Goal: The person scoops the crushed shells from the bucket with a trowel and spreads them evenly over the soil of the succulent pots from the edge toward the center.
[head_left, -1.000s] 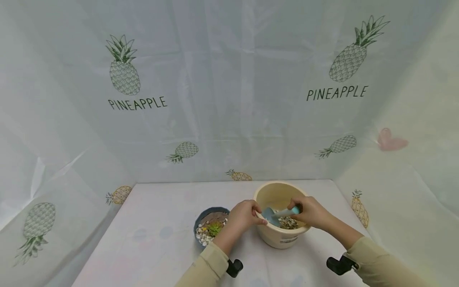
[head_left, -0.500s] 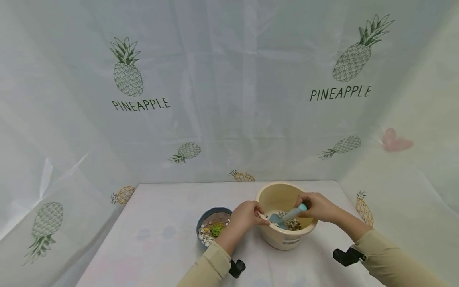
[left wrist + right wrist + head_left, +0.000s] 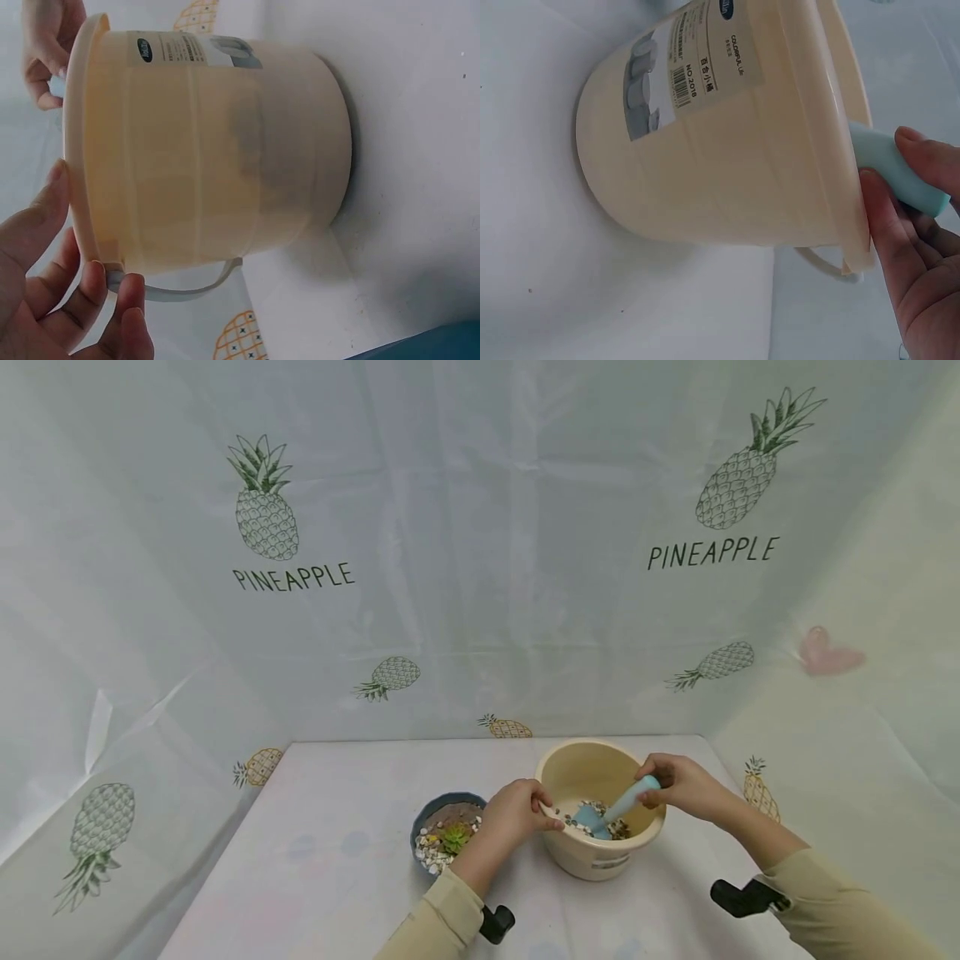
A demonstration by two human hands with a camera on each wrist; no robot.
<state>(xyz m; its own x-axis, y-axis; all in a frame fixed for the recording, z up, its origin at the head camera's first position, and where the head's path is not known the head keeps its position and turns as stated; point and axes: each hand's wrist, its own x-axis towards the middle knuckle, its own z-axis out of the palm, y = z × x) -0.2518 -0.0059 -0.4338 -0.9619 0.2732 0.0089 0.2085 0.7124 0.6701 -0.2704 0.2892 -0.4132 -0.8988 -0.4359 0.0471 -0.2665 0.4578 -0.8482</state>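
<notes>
A cream plastic bucket [image 3: 581, 768] stands upright on the table, with small stones and brownish bits in its bottom. My left hand [image 3: 510, 822] grips its left rim, thumb on one side and fingers on the other; the left wrist view shows these fingers [image 3: 90, 292] close to the grey handle's joint. Inside the bucket, a small light-blue trowel [image 3: 633, 797] leans with its blade among the stones. Its handle end is held between thumb and fingers by my right hand [image 3: 686, 789], over the right rim. In the right wrist view the bucket wall hides the blade.
Left of the bucket, partly behind my left forearm, is a round dark-blue pot [image 3: 431, 807] with soil, white pebbles and a green succulent [image 3: 454, 837]. A pineapple-print sheet [image 3: 480, 610] encloses the table at the back and sides.
My right hand has moved right and slightly up, taking the trowel handle towards the right rim. The blade has shifted a little right over the stones. My left hand stays on the rim.
</notes>
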